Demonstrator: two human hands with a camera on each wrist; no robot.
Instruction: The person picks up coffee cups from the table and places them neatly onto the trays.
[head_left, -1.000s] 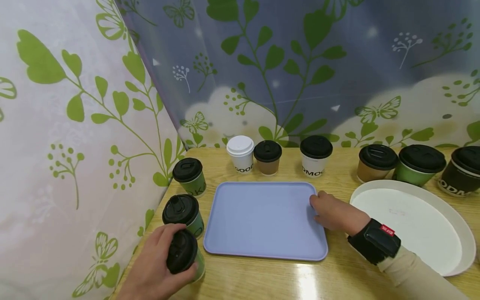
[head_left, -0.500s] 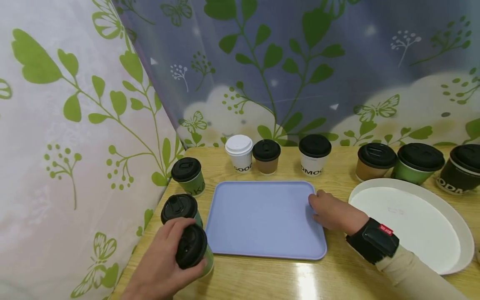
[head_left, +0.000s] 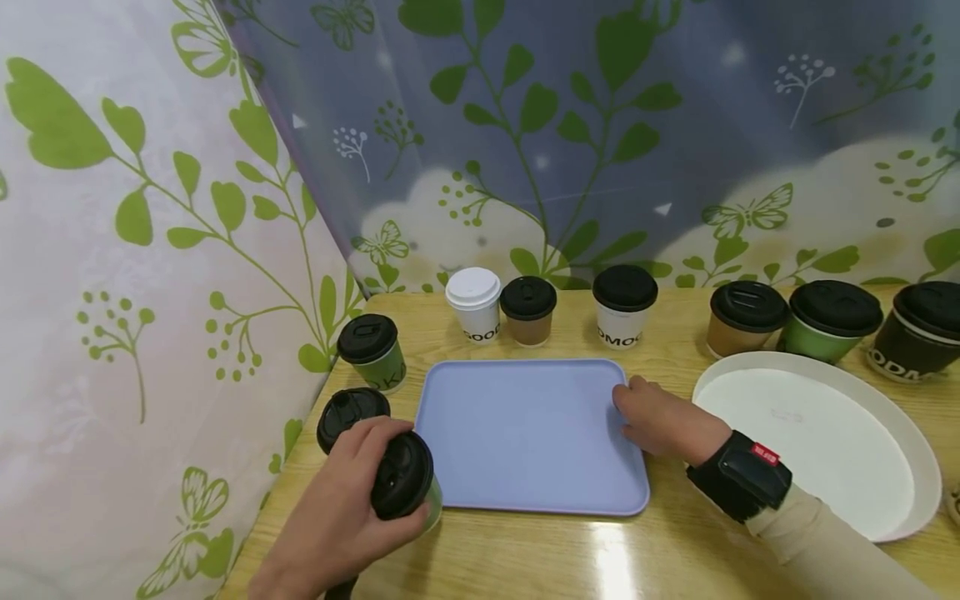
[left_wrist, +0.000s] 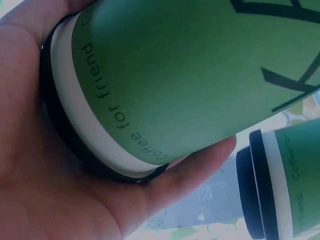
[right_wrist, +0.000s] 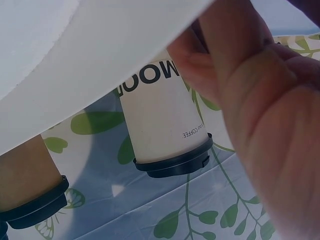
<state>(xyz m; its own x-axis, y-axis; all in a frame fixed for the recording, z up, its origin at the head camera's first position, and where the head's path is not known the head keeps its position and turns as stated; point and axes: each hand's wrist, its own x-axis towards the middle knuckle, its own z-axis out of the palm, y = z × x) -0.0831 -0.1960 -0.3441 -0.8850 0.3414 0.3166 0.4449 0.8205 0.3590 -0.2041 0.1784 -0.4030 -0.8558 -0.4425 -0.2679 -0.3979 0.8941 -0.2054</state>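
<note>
My left hand [head_left: 352, 508] grips a green paper coffee cup [left_wrist: 190, 75] by its black lid [head_left: 402, 475], fingers and thumb around the rim. The cup is beside the left front corner of a lavender rectangular tray [head_left: 525, 433]; whether it touches the table is hard to tell. Just behind it stands a second green cup with a black lid [head_left: 352, 412], partly hidden by my fingers. On the tray's right edge, my right hand [head_left: 660, 417] holds the rim with curled fingers. Nothing lies on the tray.
A third green cup [head_left: 372, 354] stands at the back left. Behind the tray are a white-lidded cup [head_left: 475, 304], a brown cup [head_left: 528, 310] and a white cup with black lid [head_left: 624, 306]. A round white tray [head_left: 817, 450] is at right, with more lidded cups [head_left: 831, 321] behind it.
My left hand has moved right and slightly back with the green cup, from the table's left side to the tray's front left corner. My right hand stays on the tray's edge.
</note>
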